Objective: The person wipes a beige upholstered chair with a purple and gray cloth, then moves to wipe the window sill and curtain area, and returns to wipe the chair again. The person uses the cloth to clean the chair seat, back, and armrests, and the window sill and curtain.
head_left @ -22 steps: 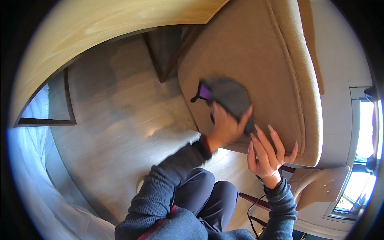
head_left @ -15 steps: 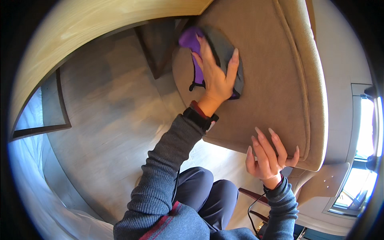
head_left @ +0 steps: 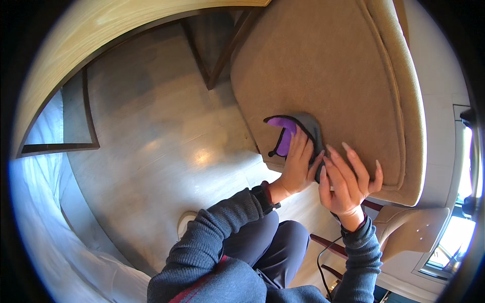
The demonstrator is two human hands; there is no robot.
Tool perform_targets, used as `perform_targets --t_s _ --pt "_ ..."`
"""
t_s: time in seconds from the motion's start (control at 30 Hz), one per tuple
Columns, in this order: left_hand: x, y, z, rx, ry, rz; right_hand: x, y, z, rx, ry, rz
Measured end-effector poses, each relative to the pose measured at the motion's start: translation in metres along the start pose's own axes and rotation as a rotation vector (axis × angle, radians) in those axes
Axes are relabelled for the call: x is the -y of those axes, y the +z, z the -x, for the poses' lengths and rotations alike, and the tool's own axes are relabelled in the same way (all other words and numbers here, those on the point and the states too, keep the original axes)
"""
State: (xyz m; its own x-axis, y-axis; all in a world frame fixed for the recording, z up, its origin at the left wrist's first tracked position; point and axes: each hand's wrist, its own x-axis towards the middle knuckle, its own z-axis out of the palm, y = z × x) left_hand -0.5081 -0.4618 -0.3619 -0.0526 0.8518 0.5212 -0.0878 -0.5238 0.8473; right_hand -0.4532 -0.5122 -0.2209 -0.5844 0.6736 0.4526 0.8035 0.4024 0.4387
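A purple and grey cleaning cloth (head_left: 309, 126) with black edging lies bunched on the near left part of a brown upholstered chair seat (head_left: 338, 65). My left hand (head_left: 299, 164) is on it, fingers over the purple side and thumb by the grey side, so the cloth is held between them. Just to the right, my right hand (head_left: 349, 184) rests with spread fingers at the near edge of the seat. Its fingertips come close to the lower end of the cloth; whether they touch it I cannot tell.
A light wooden tabletop (head_left: 101, 30) with dark legs (head_left: 199, 55) curves across the upper left. White curtains (head_left: 38, 202) hang at the left. Another tan chair (head_left: 411, 227) stands at the lower right, near a window (head_left: 447, 240). A black cable (head_left: 319, 262) hangs beside my right forearm.
My left hand has drawn the cloth from the far part of the seat back toward me, next to my right hand. The right hand has stayed at the near edge, fingers spread.
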Motion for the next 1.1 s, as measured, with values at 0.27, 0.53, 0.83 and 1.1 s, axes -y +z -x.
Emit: perform_targets --t_s 0.27,0.53,0.83,1.1 --pt "0.132 -0.031 -0.107 -0.276 -0.219 -0.193 0.000 0.005 0.001 0.014 -0.038 0.056" --pt "0.037 -0.023 -0.009 -0.102 -0.393 0.234 0.003 0.010 -0.002 0.026 -0.016 0.002" --pt "0.198 -0.024 -0.046 -0.240 -0.212 -0.404 0.005 0.018 -0.001 0.031 -0.103 0.010" --pt "0.148 -0.014 0.002 0.641 -0.567 -0.896 0.003 0.019 0.002 -0.040 -0.066 0.022"
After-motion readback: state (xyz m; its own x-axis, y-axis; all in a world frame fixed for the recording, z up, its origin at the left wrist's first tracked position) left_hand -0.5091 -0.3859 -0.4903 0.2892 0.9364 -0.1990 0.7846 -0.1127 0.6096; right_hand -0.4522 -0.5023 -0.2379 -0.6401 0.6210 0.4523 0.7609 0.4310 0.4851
